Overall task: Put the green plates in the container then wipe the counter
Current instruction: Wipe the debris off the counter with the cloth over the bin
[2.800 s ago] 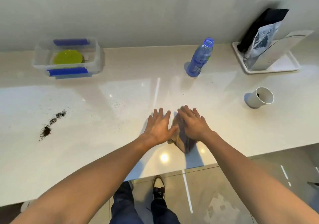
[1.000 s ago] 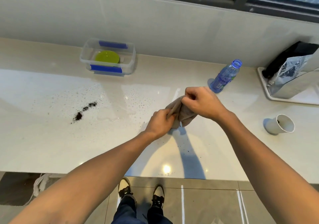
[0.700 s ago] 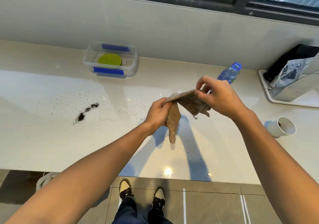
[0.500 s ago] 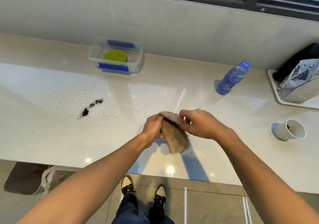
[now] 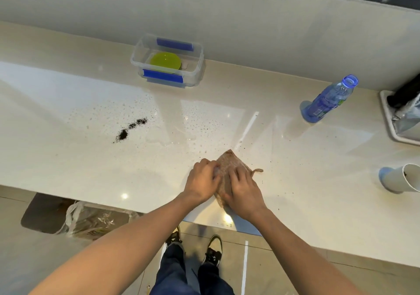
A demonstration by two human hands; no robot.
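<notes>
Both hands, left (image 5: 201, 182) and right (image 5: 244, 189), press flat on the brown cloth (image 5: 229, 163) on the table (image 5: 68, 158); green plates (image 5: 165, 61) sit inside the container (image 5: 197, 72). Risk: wiping may smear the dark grounds (image 5: 129, 128) (wet patch nearby).

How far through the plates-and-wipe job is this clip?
Done: the green plates sit inside the container. In hand: left hand and right hand press the brown cloth on the counter. Left: the dark spill and scattered specks remain unwiped.
</notes>
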